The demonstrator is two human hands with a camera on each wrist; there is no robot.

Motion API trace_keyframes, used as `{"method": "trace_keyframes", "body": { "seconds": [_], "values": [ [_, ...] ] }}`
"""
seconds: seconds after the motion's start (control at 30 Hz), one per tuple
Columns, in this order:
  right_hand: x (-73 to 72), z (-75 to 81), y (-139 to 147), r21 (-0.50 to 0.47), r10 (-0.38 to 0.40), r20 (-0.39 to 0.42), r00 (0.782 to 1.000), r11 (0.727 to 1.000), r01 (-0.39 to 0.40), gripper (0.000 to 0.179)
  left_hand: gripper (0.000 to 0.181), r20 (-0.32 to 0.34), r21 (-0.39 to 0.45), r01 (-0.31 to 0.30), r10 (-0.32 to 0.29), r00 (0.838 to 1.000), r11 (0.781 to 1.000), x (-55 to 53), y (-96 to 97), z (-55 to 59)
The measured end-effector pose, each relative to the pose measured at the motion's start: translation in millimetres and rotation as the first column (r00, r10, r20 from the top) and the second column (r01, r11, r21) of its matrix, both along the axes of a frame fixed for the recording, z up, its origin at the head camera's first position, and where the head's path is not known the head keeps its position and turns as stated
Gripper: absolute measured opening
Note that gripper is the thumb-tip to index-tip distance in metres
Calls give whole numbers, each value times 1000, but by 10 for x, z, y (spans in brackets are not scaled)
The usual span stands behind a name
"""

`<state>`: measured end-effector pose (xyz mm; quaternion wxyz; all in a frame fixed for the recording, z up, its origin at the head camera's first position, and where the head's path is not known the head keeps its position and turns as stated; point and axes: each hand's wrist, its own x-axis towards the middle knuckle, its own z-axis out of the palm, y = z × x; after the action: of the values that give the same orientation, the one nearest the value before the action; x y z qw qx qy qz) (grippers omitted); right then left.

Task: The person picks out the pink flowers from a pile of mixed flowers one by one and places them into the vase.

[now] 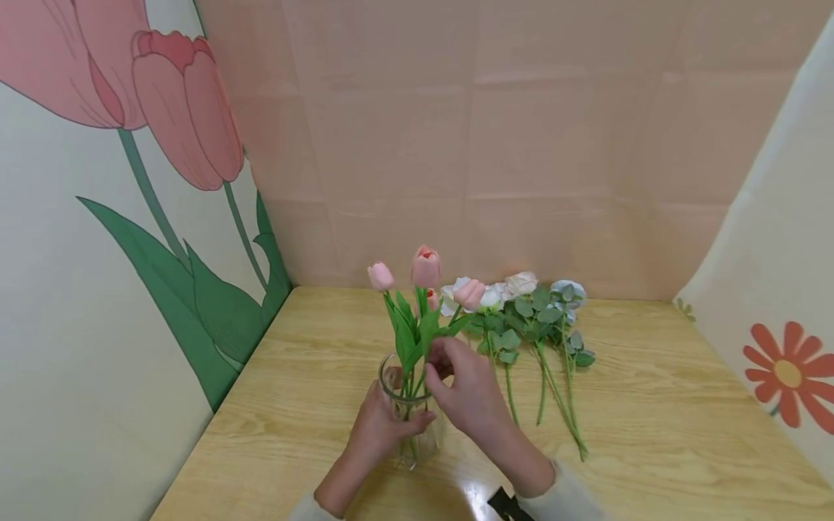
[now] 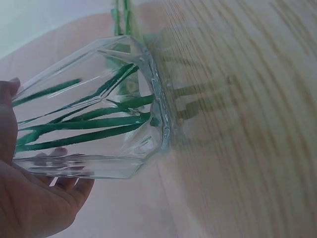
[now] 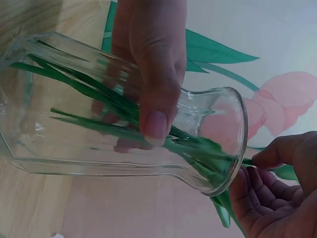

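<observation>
A clear glass vase point(image 1: 425, 450) with a flared rim stands on the wooden table, holding several pink tulips point(image 1: 426, 269) with green leaves. My left hand point(image 1: 376, 425) grips the vase around its neck and upper body, the thumb lying across the front in the right wrist view. Just at the rim, my right hand point(image 1: 468, 387) pinches a green tulip stem point(image 3: 247, 161) between thumb and forefinger. Through the glass, green stems point(image 2: 99, 121) reach down at different depths, some close to the vase's base. Which bloom belongs to the pinched stem is hard to tell.
Behind and right of the vase lie several loose flowers with pale white point(image 1: 521, 284) and bluish point(image 1: 568, 291) blooms, their long stems point(image 1: 565, 412) pointing toward me. A pink backdrop point(image 1: 521, 145) rises at the table's back edge, with printed flower panels on both sides.
</observation>
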<state>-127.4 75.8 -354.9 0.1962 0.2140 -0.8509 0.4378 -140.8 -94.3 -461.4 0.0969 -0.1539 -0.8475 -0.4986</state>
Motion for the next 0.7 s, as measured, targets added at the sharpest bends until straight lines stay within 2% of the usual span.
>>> {"method": "trace_keyframes", "body": {
  "seconds": [0.2, 0.33, 0.4, 0.53, 0.7],
  "values": [
    [25, -52, 21, -42, -1, 25, 1000, 999, 2, 19, 79, -55, -18, 22, -23, 998, 1000, -3, -6, 11],
    [54, -72, 63, -65, -7, 5, 1000, 998, 7, 20, 73, -122, 4, 58, -57, 991, 998, -9, -29, 4],
    [69, -80, 90, -67, -11, -8, 1000, 998, 10, 20, 71, -132, 16, 73, -70, 989, 997, -11, -41, 11],
    [83, -97, 164, -52, -28, -19, 999, 998, 27, 20, 73, -94, 16, 80, -78, 993, 997, -2, -74, 38],
    [57, -119, 329, 22, -77, -41, 996, 997, 78, 20, 84, -45, -20, 147, -148, 988, 989, -21, -154, 76]
  ]
}}
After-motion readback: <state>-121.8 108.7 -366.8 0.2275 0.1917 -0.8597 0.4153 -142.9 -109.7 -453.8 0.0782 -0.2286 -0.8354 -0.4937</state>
